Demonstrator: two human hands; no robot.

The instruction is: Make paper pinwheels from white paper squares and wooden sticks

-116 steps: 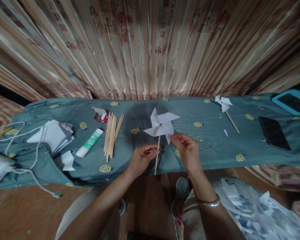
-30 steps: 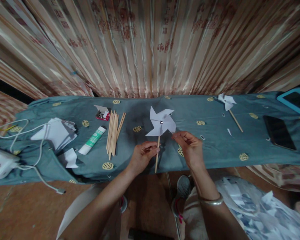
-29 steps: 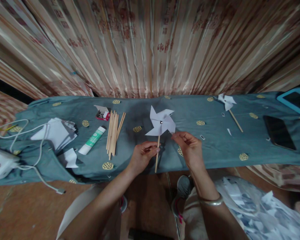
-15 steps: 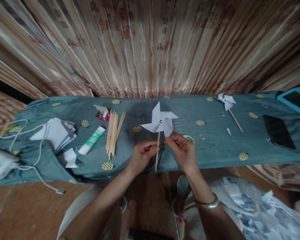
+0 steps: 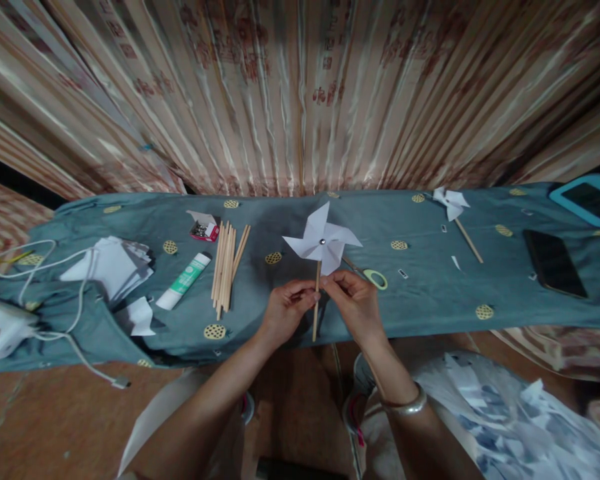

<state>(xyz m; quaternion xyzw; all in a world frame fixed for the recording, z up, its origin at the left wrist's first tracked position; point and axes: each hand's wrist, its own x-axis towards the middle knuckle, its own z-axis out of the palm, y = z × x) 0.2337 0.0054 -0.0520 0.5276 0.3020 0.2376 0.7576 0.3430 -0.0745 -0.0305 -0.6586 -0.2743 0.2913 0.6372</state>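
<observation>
A white paper pinwheel (image 5: 322, 241) with a metal pin at its centre stands upright on a thin wooden stick (image 5: 316, 303) above the blue-grey cloth (image 5: 420, 293). My left hand (image 5: 286, 311) is closed on the stick just below the paper head. My right hand (image 5: 354, 301) is closed too, its fingertips pinching the same stick from the right, close under the lowest blade. Scissors with a green handle (image 5: 370, 275) lie on the cloth just beyond my right hand.
Left of me lie a bundle of wooden sticks (image 5: 226, 267), a glue stick (image 5: 183, 282), a small red box of pins (image 5: 203, 230), a stack of white paper (image 5: 109, 265) and a white cable. At the right are a second pinwheel (image 5: 453, 208), a black phone (image 5: 553, 263) and a tablet (image 5: 586, 200).
My right hand left the pinwheel's blade and moved left onto the stick beside my left hand. The paper head has turned. The scissors came into view.
</observation>
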